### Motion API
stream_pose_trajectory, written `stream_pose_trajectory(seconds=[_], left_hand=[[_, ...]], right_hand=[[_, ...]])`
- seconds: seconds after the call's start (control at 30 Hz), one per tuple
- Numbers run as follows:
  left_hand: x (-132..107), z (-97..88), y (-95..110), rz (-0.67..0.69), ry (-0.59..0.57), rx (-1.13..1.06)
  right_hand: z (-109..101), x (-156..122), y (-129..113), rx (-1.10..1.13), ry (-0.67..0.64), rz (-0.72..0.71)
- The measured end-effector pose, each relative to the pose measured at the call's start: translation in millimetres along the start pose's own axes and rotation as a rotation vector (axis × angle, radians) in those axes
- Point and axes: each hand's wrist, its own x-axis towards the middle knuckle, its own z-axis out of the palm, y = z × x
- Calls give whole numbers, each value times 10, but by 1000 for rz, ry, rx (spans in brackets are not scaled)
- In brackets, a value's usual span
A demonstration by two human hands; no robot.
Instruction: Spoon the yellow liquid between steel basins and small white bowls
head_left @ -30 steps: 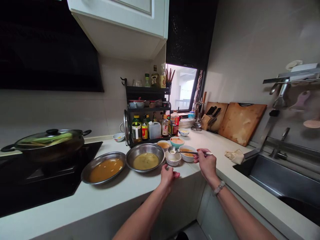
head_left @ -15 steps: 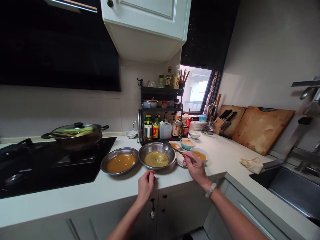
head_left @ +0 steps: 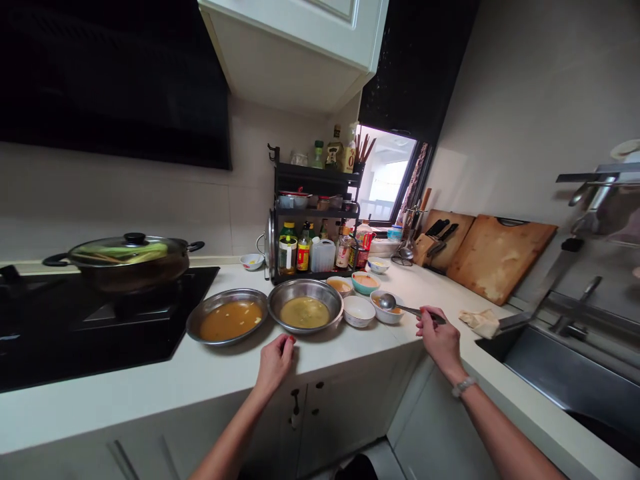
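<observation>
My right hand (head_left: 436,333) is closed round the handle of a metal spoon (head_left: 400,306). The spoon's bowl hovers over a small white bowl of orange sauce (head_left: 386,308). My left hand (head_left: 276,359) rests with curled fingers on the white counter edge, just in front of a steel bowl of yellowish liquid (head_left: 305,312). A wider steel dish of orange-brown liquid (head_left: 229,318) sits to its left. Between the steel bowl and the sauce bowl stands a small white bowl (head_left: 359,310).
A lidded wok (head_left: 125,259) sits on the black hob (head_left: 75,320) at left. Behind the bowls is a black rack of bottles (head_left: 313,227). Two more small bowls (head_left: 365,281) stand by it. Chopping boards (head_left: 500,257), a cloth (head_left: 481,320) and a sink (head_left: 575,373) lie to the right.
My right hand has swung the spoon from over the steel bowl rightward to the orange sauce bowl. My left hand stayed on the counter edge. The view shifted slightly.
</observation>
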Motion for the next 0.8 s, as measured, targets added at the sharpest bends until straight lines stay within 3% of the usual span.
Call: stream_pose_trajectory(seconds=[0.17, 0.4, 0.57, 0.8], left_hand=[[-11, -19, -15, -1, 6, 11], [-36, -47, -18, 14, 17, -1], [-49, -54, -6, 1, 22, 14], [-64, -47, 0, 25, 39, 7]], right_hand=[[-38, 12, 61, 61, -7, 101], [-39, 203, 259, 349, 244, 317], [-73, 275, 255, 383, 283, 345], [-108, 366, 76, 427, 293, 336]])
